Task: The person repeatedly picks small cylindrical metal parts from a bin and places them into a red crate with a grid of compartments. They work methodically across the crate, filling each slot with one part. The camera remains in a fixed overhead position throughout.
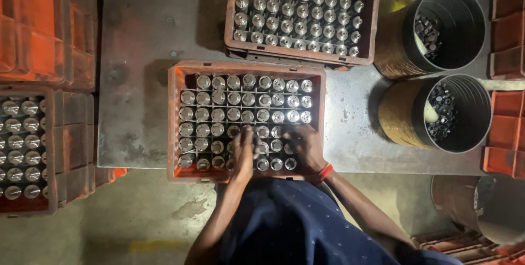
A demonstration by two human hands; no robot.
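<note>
On steel table (142, 35), orange crate (174, 123): metal cylinders (235, 115) under both hands' fingers (247, 139), grip unclear.

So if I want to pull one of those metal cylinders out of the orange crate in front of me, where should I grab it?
Probably by its round top end, from straight above. Each metal cylinder stands upright in its own cell of the orange crate, so only the cap shows and neighbours block the sides. A fingertip pinch around the rim looks best, as both the left hand and right hand come from above.

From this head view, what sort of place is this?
Likely a metal-parts workshop or factory floor: orange crates gridded with small steel cylinders, drums of dark parts, a worn metal table. Both hands reach into the near crate.
</note>
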